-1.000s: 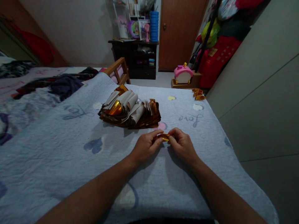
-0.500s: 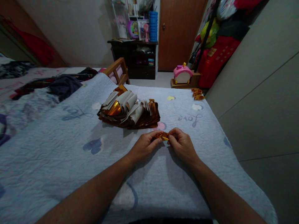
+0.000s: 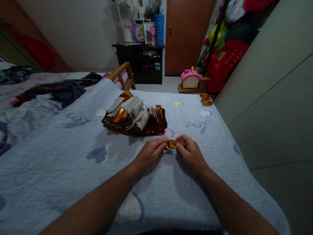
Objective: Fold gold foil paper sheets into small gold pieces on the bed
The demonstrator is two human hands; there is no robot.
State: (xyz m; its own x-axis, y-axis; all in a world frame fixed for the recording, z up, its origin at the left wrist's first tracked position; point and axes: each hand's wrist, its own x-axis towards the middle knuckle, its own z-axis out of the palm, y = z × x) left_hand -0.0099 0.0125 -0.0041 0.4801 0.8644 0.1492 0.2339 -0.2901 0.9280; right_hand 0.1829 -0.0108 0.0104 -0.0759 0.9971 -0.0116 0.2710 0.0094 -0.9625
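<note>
A small folded piece of shiny gold foil paper [image 3: 172, 144] is stretched between my two hands, just above the bedspread. My left hand [image 3: 153, 150] pinches its left end between thumb and fingers. The right end is gripped the same way by my right hand [image 3: 190, 149]. Beyond my left hand lies a loose pile of gold foil paper sheets [image 3: 139, 117], many curled so their pale backs show. Several folded gold foil pieces [image 3: 206, 100] sit together at the far right corner of the bedspread.
A pale blue quilted bedspread [image 3: 102, 182] spreads under everything. Crumpled dark clothes [image 3: 68, 93] lie at the far left. A wooden chair [image 3: 123, 76] stands past the far edge, and a pink toy case [image 3: 190, 78] beyond it. A tall pale cabinet [image 3: 274, 107] borders the right side.
The folded foil piece has turned between my fingers, and more of its bright faceted face shows. My left fingers have shifted slightly on its end. The pile lies unchanged.
</note>
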